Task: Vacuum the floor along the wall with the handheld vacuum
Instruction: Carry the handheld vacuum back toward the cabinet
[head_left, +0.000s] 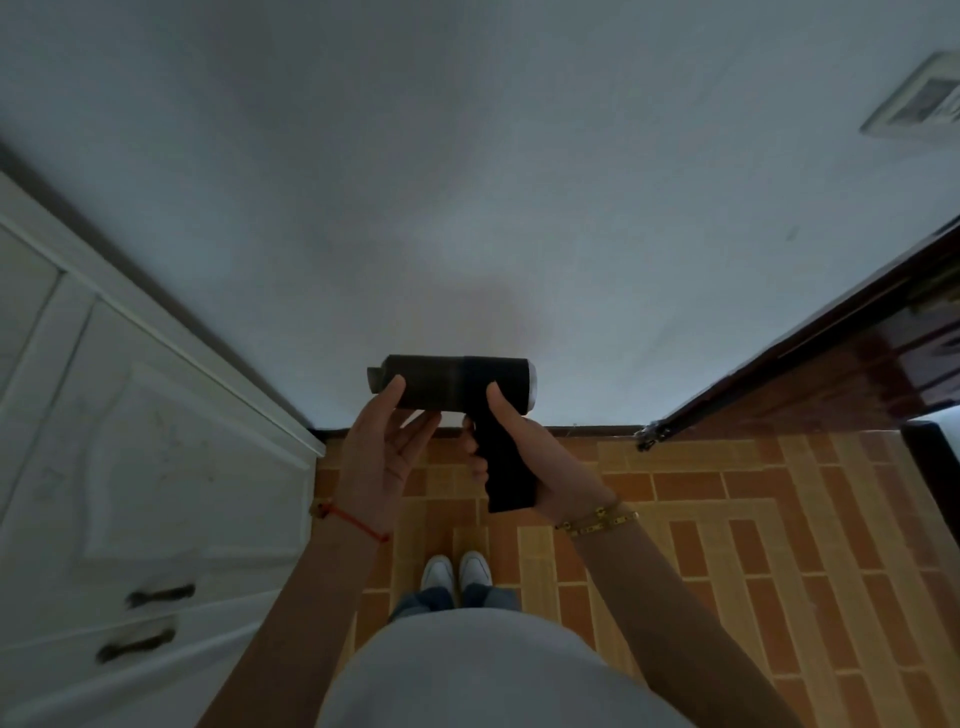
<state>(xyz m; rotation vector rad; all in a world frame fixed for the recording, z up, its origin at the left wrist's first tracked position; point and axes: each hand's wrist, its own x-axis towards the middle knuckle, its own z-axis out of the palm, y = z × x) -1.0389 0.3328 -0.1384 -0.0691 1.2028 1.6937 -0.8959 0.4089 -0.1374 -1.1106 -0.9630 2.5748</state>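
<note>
A black handheld vacuum (447, 384) is held at chest height in front of me, its barrel lying sideways with the nozzle end to the left. My right hand (545, 467) is wrapped around its pistol grip, thumb up on the barrel. My left hand (379, 457) cups the barrel's nozzle end from below, thumb on its front. Beyond it rises the white wall (467, 182). The wall meets the orange brick-pattern floor (727, 519) at a dark skirting strip (587, 430).
A white cabinet (130, 441) with dark handles stands on the left, close against the wall corner. A dark wooden door (831, 364) stands open on the right. My white shoes (457, 569) are a short step from the wall. A panel (919, 104) hangs high on the right.
</note>
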